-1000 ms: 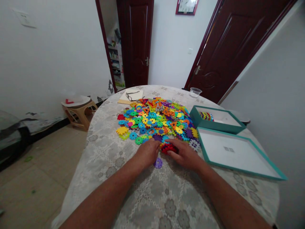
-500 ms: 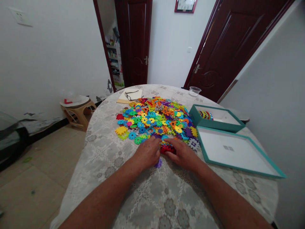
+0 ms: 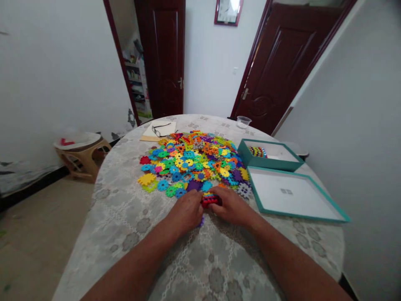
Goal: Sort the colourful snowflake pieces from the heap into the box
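Low on the lace-covered round table (image 3: 125, 209), a red stack of gear-shaped plastic discs (image 3: 209, 200) is being pinched between the curled fingertips of the left hand (image 3: 187, 212) and the right hand (image 3: 232, 206). They are closing tighter than a second ago, probably pressing the pieces together, and the left hand is now hiding most of a lone purple plastic disc (image 3: 201, 221) near the heap of many-coloured plastic discs (image 3: 191, 161).
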Demonstrator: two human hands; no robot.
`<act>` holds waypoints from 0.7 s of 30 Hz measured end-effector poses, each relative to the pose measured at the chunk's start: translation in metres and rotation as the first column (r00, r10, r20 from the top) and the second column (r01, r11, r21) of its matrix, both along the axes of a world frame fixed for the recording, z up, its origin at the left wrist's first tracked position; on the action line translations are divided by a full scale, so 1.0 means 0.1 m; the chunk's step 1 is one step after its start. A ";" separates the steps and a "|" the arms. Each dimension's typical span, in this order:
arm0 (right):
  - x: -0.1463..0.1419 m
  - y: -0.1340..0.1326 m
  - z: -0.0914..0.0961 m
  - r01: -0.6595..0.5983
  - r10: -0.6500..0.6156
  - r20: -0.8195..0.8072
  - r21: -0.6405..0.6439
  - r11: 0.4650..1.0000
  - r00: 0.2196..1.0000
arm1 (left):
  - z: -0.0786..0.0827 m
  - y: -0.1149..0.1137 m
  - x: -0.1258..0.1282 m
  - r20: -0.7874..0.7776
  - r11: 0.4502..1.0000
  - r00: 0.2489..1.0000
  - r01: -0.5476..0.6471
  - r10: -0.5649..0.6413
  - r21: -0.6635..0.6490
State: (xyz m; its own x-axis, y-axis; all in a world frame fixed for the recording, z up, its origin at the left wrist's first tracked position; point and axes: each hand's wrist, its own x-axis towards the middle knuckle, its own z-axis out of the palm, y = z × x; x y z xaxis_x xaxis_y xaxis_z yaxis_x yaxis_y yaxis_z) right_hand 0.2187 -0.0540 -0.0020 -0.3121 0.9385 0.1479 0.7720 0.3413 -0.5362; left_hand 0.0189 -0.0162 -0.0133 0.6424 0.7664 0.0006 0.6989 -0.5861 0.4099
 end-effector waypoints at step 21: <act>2.42 0.98 1.09 0.822 -0.831 -0.071 -0.125 0.556 0.551 | -0.21 0.03 -0.13 -0.137 0.994 0.990 0.041 -0.028 0.096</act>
